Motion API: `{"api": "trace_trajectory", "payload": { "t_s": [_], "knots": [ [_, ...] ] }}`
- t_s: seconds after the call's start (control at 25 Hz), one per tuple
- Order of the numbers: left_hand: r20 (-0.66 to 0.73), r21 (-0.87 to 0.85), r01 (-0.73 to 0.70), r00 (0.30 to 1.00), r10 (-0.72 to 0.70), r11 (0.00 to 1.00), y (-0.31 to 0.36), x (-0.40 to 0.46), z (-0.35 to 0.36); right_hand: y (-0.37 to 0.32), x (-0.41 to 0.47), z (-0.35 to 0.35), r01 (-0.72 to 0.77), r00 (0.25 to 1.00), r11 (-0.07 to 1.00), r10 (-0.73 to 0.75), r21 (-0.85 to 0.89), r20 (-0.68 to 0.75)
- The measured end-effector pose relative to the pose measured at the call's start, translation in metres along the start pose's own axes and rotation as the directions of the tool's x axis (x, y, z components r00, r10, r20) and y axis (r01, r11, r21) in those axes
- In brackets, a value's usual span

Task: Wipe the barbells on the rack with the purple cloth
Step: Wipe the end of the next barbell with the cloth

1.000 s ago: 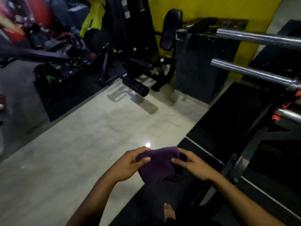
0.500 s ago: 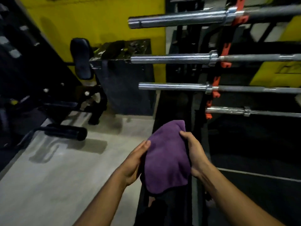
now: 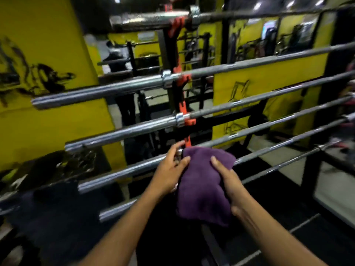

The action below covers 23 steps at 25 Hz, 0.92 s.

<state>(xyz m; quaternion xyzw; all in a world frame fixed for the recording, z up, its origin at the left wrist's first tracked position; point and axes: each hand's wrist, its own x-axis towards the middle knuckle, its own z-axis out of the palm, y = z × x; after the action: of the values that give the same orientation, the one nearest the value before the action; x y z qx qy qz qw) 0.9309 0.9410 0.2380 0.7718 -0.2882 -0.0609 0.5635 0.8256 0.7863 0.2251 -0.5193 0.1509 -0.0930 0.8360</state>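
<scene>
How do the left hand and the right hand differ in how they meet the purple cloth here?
The left hand sits at the purple cloth's left edge with only the thumb on the fabric, while the right hand lies further across its front. The left hand's fingers reach up toward the barbell by its collar; the right hand's fingers lie on the cloth only. Both hold the cloth up at the rack.

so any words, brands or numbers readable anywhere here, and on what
None can be read.
Yellow wall: black painted marks, blurred, no letters to make out.
Yellow panel behind the barbells: a line drawing, no text.
Mirror: bright signs in the reflection, too blurred and small to read.
Purple cloth, held by both hands: no label visible.
</scene>
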Motion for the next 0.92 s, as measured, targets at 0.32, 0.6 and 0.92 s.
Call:
{"api": "trace_trajectory", "payload": {
  "t_s": [0.32, 0.6, 0.92],
  "knots": [
    [0.349, 0.727, -0.613, 0.718, 0.603, 0.31, 0.156, 0.206, -0.071, -0.173, 0.125, -0.016, 0.462, 0.878, 0.83, -0.381, 0.311, -0.289],
    [0.425, 0.819, -0.573, 0.644, 0.636, 0.034, 0.267, 0.361, -0.125, -0.323, 0.226, -0.021, 0.738, 0.593, 0.673, -0.675, -0.038, -0.438],
    [0.365, 0.784, -0.559, 0.768, 0.527, 0.27, 0.268, 0.413, -0.145, -0.443, 0.372, -0.008, 0.455, 0.365, 0.315, -0.919, -0.833, -0.148]
  ]
}}
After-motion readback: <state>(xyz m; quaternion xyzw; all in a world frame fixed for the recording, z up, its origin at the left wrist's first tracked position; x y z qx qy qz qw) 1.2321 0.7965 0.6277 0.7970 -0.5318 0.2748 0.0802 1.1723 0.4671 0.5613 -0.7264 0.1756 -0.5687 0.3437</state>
